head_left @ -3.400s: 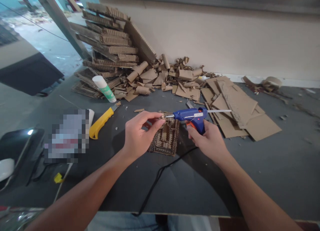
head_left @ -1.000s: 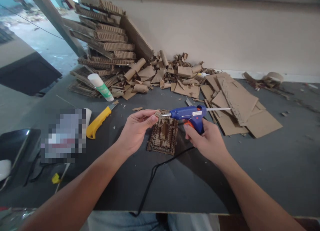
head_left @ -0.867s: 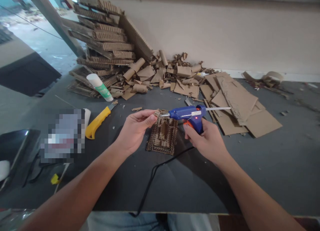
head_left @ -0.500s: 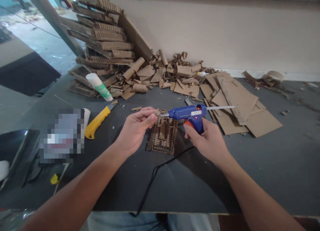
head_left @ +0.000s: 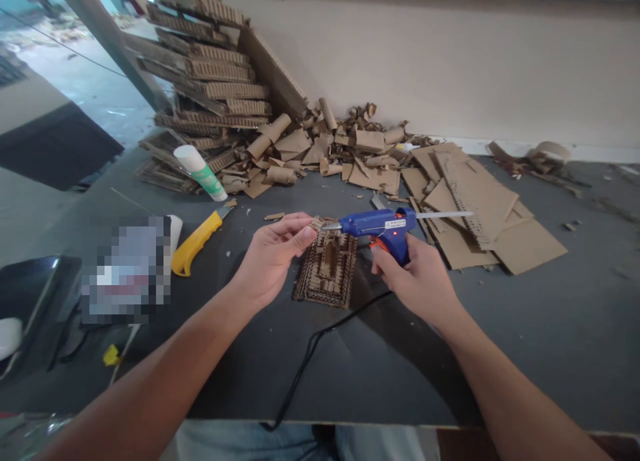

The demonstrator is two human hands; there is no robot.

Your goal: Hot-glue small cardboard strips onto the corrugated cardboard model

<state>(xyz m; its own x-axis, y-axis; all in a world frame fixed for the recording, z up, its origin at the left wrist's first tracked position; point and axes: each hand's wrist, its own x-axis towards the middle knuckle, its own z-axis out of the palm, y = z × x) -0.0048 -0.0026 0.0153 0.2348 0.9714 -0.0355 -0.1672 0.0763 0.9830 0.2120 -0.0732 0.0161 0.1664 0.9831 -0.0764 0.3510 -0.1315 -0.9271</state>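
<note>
My right hand (head_left: 417, 274) is wrapped round the grip of a blue hot glue gun (head_left: 373, 224), its thumb near the orange trigger. A red light glows on the gun, and a pale glue stick (head_left: 445, 214) sticks out of its back. Between the thumb and fingers of my left hand (head_left: 275, 258) is a small cardboard piece (head_left: 317, 224). The gun's metal nozzle meets or nearly meets that piece. Below both hands, a rectangular corrugated cardboard piece (head_left: 327, 294) with layered edges lies flat on the dark table.
A yellow cutter knife (head_left: 197, 244) and a white-green glue tube (head_left: 200, 173) lie to the left. Stacked corrugated cardboard (head_left: 220, 71) and scraps (head_left: 320, 144) fill the back. Flat cardboard sheets (head_left: 530, 238) lie right. The gun's black cord (head_left: 310, 354) crosses the table's front.
The view has shifted very slightly. Both hands keep nearly the same pose, with the nozzle still at the small cardboard piece.
</note>
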